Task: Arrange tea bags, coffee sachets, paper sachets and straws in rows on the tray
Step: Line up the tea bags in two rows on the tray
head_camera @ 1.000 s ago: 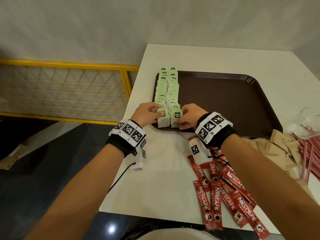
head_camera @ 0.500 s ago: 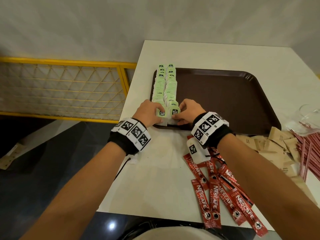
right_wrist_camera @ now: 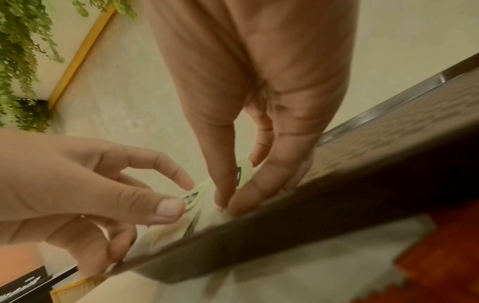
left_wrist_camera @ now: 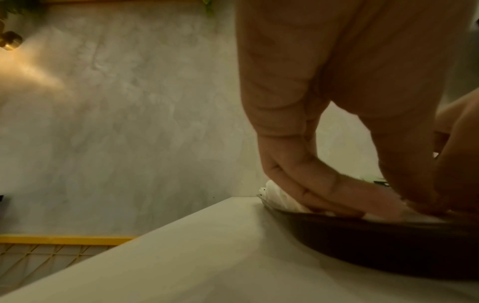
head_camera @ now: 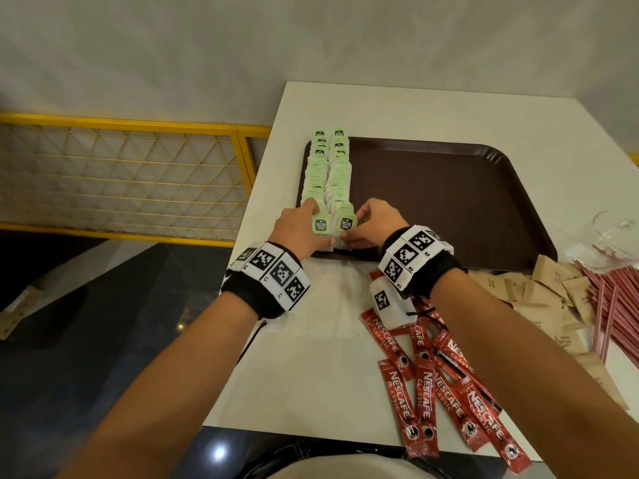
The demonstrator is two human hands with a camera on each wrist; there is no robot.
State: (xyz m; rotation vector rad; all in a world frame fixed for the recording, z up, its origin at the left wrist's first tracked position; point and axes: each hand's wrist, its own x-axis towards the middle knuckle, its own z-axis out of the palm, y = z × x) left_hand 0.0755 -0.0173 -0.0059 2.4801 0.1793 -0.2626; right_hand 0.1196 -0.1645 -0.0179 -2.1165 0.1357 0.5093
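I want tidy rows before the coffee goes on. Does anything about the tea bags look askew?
Slightly: the two tea bag rows run straight along the tray's left edge, but the nearest bags, under the left hand and right hand, overhang the tray's near rim.

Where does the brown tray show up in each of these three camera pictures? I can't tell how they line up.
Head view: the brown tray lies centre-right on the white table.
Left wrist view: only its dark rim shows, lower right, under the left hand.
Right wrist view: its dark rim runs diagonally from lower left to upper right.
Shared landmark: the green tea bags, both hands on the nearest ones.
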